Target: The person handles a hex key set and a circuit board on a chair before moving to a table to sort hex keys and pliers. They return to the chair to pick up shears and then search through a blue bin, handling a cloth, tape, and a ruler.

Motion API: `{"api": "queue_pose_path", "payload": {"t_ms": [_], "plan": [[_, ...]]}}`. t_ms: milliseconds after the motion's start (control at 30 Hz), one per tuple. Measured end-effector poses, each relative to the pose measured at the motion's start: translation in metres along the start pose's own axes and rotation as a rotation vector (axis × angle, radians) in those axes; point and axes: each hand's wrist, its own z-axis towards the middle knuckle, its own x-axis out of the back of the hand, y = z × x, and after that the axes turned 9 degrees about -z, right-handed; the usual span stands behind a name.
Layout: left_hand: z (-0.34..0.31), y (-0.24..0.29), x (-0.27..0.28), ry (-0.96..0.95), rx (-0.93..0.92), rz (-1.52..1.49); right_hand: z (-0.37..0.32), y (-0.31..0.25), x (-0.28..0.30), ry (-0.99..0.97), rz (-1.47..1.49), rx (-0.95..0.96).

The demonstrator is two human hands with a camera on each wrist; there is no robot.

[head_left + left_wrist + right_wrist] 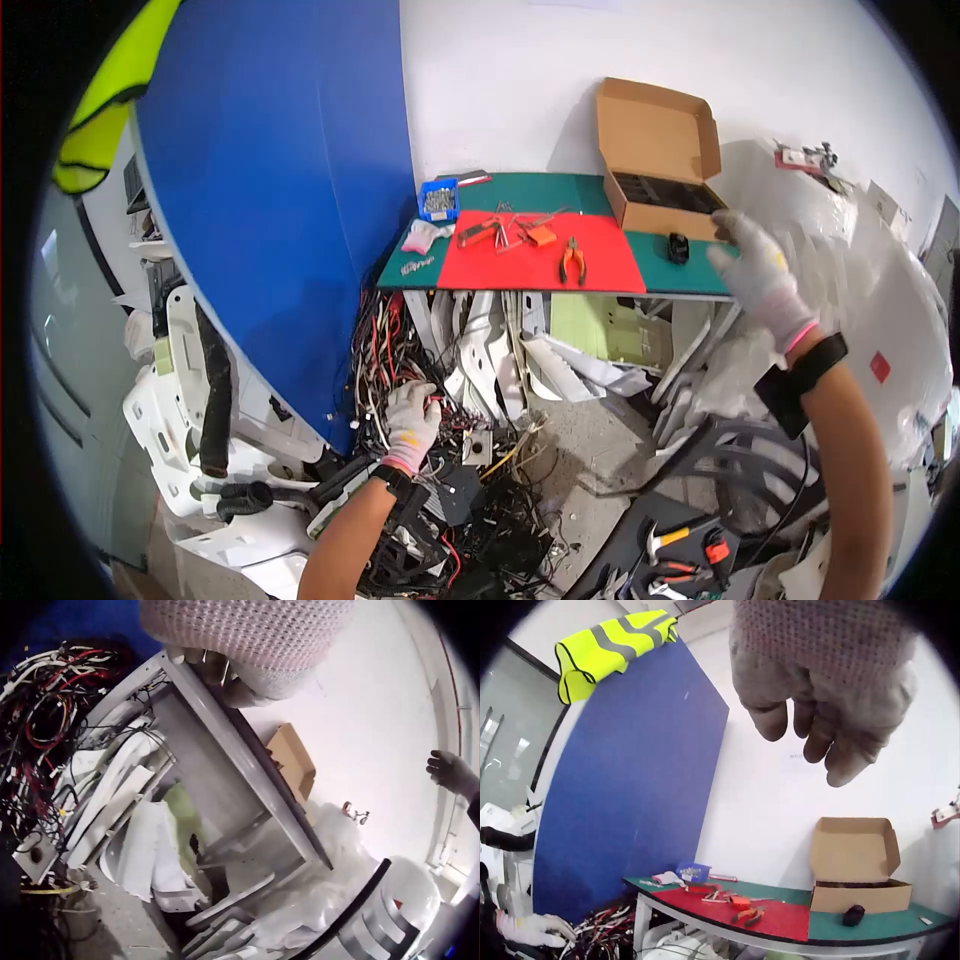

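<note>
My left hand [411, 425], in a white glove, hangs in front of a tangled heap of cables [385, 345]. In the left wrist view its fingers [217, 666] are loosely bent, with nothing seen between them. My right hand [760, 275], gloved too, is raised at the right end of the table. Its fingers [771, 721] droop in the right wrist view and hold nothing. Nearest to it are a small black object [678, 248] on the green mat [700, 280] and an open cardboard box [655, 215] with dark contents. Orange-handled pliers [573, 262] lie on the red mat [480, 270].
A blue tray [438, 200] of small metal parts stands at the table's back left, beside a blue partition [280, 150]. White panels [490, 355] fill the space under the table. Plastic-wrapped goods [800, 220] stand at right. Tools, including a hammer [668, 538], lie on a chair [640, 520].
</note>
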Motion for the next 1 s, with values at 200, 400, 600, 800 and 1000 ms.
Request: {"api": "queue_pose_path", "payload": {"t_ms": [200,400,600,800,1000], "plan": [[0.131,0.008,-0.011,-0.333,-0.039,0.297,0.051,0.020,-0.087,-0.290,-0.300,0.045],[0.211,0.005,-0.089,-0.600,0.002,0.532,0.044,0.045,-0.198,-0.650,-0.393,-0.070],[0.246,0.002,-0.142,-0.640,-0.183,0.636,0.060,0.055,-0.248,-0.813,-0.568,0.028],[0.267,-0.003,-0.129,-0.707,-0.411,0.495,0.072,0.065,-0.259,-0.984,-0.447,-0.018],[0.262,-0.020,-0.141,-0.628,-0.444,0.438,0.076,0.078,-0.275,-1.128,-0.472,0.013]]}}
